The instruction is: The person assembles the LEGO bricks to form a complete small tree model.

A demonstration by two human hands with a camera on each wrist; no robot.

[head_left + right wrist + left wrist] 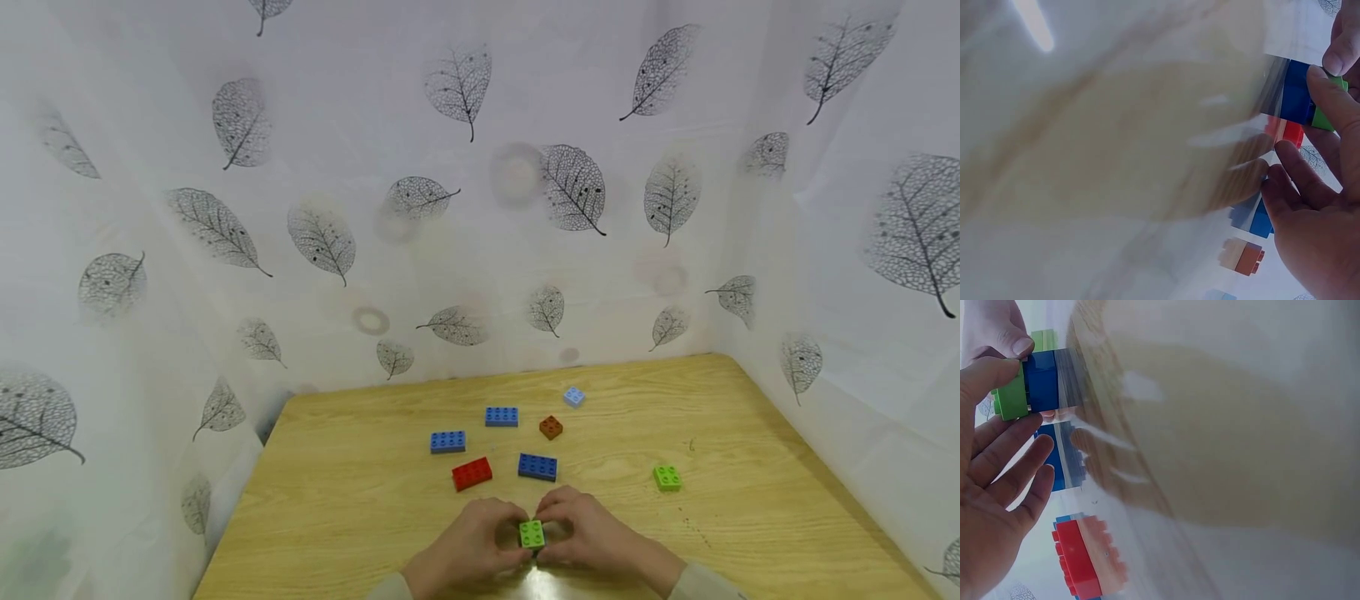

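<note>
A small lime-green toy building brick (532, 534) sits on top of a blue brick (1043, 380), which stands on the tabletop. From the left, my left hand (476, 537) pinches the green brick between thumb and fingers, its other fingers spread loosely below in the left wrist view. My right hand (592, 537) grips the same pair from the right, with a finger across the seam of the blue and green bricks in the right wrist view. Just beyond the hands lie a red brick (472, 473) and a dark blue brick (537, 467).
Farther back are two blue bricks, one left (447, 442) and one in the middle (502, 417), a brown brick (551, 427) and a light blue brick (573, 397). Another green brick (667, 477) lies at right. A leaf-patterned curtain (480, 267) surrounds the wooden table (345, 483).
</note>
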